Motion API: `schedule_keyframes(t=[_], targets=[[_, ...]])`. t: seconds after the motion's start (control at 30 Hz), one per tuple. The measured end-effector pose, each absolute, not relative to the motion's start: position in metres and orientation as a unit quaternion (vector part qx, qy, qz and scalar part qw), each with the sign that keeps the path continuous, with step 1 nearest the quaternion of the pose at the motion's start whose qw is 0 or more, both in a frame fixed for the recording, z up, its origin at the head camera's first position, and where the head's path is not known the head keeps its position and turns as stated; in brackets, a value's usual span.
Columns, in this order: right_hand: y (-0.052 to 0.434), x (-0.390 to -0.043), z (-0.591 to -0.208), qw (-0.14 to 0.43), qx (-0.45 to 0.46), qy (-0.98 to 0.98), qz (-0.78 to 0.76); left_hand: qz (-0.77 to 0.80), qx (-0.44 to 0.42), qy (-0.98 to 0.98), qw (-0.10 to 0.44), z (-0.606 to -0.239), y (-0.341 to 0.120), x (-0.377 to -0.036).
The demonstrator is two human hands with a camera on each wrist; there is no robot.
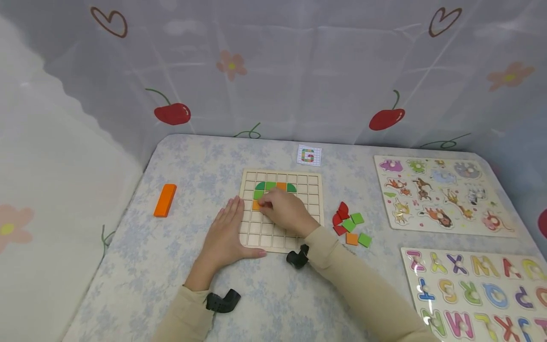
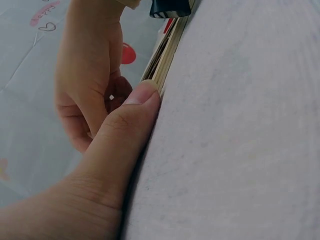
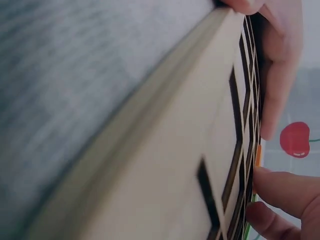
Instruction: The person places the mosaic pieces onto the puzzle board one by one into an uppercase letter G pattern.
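Note:
A wooden grid board (image 1: pixel 273 243) lies on the table, its upper cells holding dark green curved tiles (image 1: pixel 291 188), light green square tiles (image 1: pixel 259 194) and an orange tile at the top. My left hand (image 1: pixel 224 232) rests along the board's left edge with fingers straight and its thumb (image 2: pixel 127 117) spread to the lower edge. Over the grid, my right hand (image 1: pixel 285 209) pinches an orange square tile (image 1: pixel 256 205) at the left column, just below a light green one. In the right wrist view, the right thumb (image 3: pixel 282 187) and a curled finger are close at the grid surface.
Loose red, green and orange tiles (image 1: pixel 351 239) lie right of the board. A pattern card (image 1: pixel 309 156) sits behind it. An orange block (image 1: pixel 165 200) is at the left. An animal puzzle (image 1: pixel 446 194) and a letter puzzle (image 1: pixel 480 289) occupy the right side.

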State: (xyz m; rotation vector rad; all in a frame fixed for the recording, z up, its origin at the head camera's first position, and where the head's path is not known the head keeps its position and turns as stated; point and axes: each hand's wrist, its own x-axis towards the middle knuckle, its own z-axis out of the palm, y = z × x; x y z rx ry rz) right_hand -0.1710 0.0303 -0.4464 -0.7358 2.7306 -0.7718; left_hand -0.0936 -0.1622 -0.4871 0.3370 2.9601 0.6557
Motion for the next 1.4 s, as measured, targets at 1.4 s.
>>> schedule_keyframes(t=[1.4], targets=[[0.246,-0.140,-0.426,0.164,-0.114,0.948,-0.249,0.229,0.091,0.968,0.045,-0.490,-0.159,-0.094]])
